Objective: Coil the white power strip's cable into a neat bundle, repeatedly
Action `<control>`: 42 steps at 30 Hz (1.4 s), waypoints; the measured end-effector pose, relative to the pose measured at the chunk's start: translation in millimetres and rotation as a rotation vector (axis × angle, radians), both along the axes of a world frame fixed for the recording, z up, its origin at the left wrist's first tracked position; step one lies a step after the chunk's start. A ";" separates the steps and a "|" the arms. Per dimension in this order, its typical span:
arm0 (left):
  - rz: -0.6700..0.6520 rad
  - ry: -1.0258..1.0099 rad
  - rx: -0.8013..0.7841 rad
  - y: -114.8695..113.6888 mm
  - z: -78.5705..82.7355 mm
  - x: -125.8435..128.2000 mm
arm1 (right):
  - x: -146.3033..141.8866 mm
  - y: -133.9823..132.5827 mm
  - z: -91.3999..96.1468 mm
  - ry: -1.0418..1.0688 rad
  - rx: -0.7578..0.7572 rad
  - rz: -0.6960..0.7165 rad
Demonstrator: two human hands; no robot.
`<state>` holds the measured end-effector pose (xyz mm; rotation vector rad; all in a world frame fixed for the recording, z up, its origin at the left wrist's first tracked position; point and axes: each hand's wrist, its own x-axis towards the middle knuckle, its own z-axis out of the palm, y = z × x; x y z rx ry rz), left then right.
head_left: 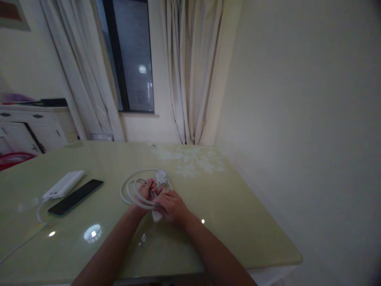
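A white cable (127,191) lies in loose loops over the middle of the table, around my left hand (146,192). The left fingers are curled on part of the cable inside the loops. My right hand (172,207) is closed around the gathered strands at the right side of the coil. Just beyond the hands sits a small white box-like power strip (161,177), joined to the cable. A white plug-like end (156,215) pokes out below the right hand; its prongs cannot be made out.
To the left, a dark phone (76,197) lies beside a white power bank (64,184) with a thin white cord (24,243) running off. The glossy table (238,230) meets a wall (297,139) at right. Behind are curtains (193,71) and a cabinet (44,131).
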<state>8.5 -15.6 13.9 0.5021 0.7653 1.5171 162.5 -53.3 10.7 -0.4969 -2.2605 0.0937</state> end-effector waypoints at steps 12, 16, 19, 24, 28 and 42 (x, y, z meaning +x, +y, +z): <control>-0.244 0.248 -0.073 8.6 -29.6 -14.1 | 5.5 1.4 -0.8 -0.207 0.020 0.037; -0.206 0.347 -0.057 2.3 -17.7 -7.6 | 4.6 4.8 -6.8 -0.216 0.063 -0.022; -0.170 0.450 -0.040 0.6 -11.3 -4.6 | 2.8 7.0 -12.3 -0.234 0.104 -0.049; -0.125 0.562 0.057 -1.4 -8.8 -2.9 | 2.0 8.5 -14.9 -0.127 0.092 -0.045; -0.095 0.404 0.043 -10.0 -6.0 1.2 | 4.8 5.0 -11.8 0.101 -0.046 -0.013; 0.097 0.564 0.218 -8.2 -8.0 21.5 | 16.9 3.7 -17.3 0.317 -0.270 -0.122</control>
